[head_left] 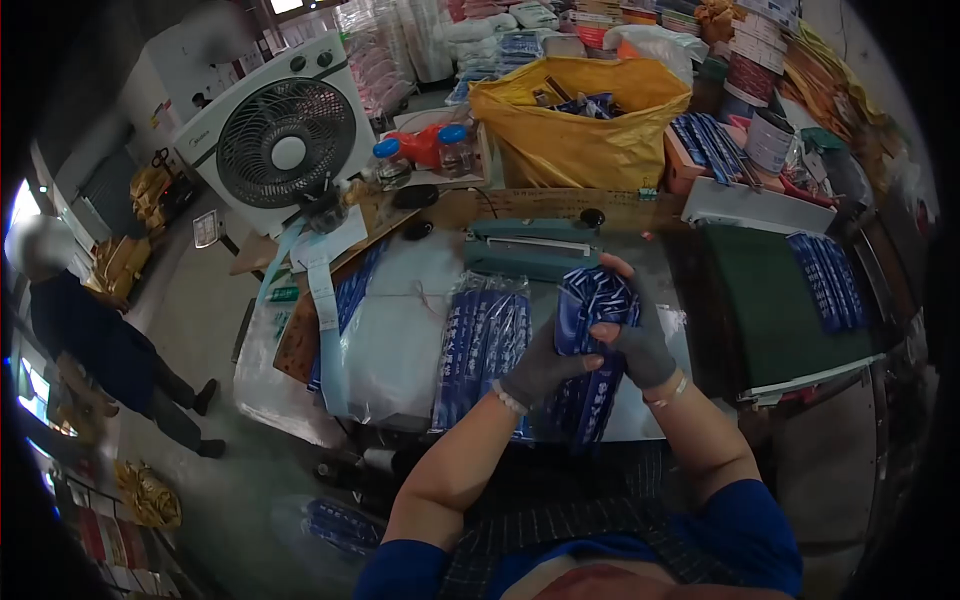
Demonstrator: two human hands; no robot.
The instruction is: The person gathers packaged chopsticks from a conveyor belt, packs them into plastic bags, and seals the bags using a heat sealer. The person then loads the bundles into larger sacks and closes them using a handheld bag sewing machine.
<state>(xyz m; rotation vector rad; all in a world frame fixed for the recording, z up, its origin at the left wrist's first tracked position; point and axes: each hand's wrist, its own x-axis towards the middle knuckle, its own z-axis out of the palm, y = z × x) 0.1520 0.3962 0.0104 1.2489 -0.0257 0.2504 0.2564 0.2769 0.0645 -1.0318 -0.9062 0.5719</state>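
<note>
Both hands wear grey fingerless gloves. Between them is a bundle of long blue printed packets [590, 395], its folded upper end facing up. My left hand [545, 370] grips the bundle from the left, with the thumb across its front. On the other side my right hand [640, 345] wraps round it, fingers over the top edge and thumb on the front. Left of the hands lies a clear plastic bag of similar blue packets [480, 350]. Just beyond the bundle stands a teal bar-shaped device, which looks like a bag sealer [530, 248].
Clear plastic sheets [395, 345] lie on the left of the table. A fan [285, 145] and capped jars [455, 155] stand behind. A yellow sack [580, 130] is at the back; blue packets [828, 280] rest on a green mat [775, 310] at right. A person [105, 330] stands left.
</note>
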